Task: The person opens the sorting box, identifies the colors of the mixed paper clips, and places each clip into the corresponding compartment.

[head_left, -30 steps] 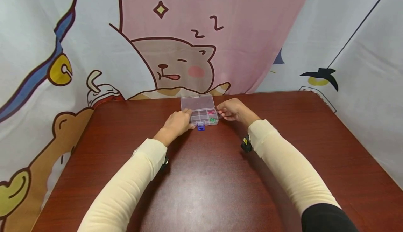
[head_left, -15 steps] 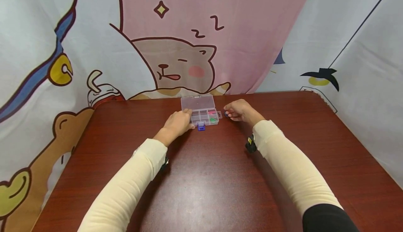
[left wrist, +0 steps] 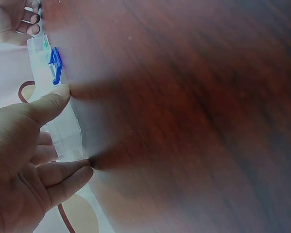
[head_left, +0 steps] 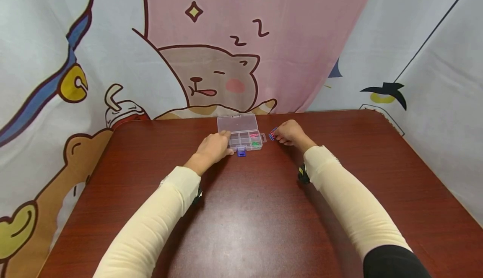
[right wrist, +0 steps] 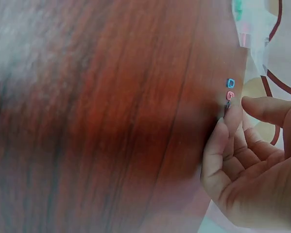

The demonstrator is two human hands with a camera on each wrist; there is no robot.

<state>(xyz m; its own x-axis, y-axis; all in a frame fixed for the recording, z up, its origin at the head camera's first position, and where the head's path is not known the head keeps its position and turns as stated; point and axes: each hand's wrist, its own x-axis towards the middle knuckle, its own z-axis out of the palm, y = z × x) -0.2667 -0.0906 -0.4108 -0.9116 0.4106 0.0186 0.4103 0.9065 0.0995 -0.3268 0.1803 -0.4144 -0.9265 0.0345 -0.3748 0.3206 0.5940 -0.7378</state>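
Observation:
A clear plastic compartment box (head_left: pixel 235 142) with a blue latch (head_left: pixel 241 154) lies on the table, its lid (head_left: pixel 237 123) raised back. Pink paper clips (head_left: pixel 254 135) and green paper clips (head_left: pixel 256 144) sit in its right-hand compartments. My left hand (head_left: pixel 213 146) grips the box's left end, thumb at the front. Right of the box, my right hand (head_left: pixel 289 132) is beside a few loose clips on the table. In the right wrist view, a blue clip (right wrist: pixel 231 83) and a pink clip (right wrist: pixel 230 95) show past the fingertips, which touch a darker, partly hidden one.
The brown wooden table (head_left: pixel 241 211) stretches toward me and to both sides. A cartoon-printed curtain (head_left: pixel 302 39) hangs right behind its far edge. A clear hanging tab (head_left: pixel 263 137) juts from the box's right side.
My right hand has moved right, away from the box's side, uncovering blue and pink clips on the table. My left hand and the box stay in place.

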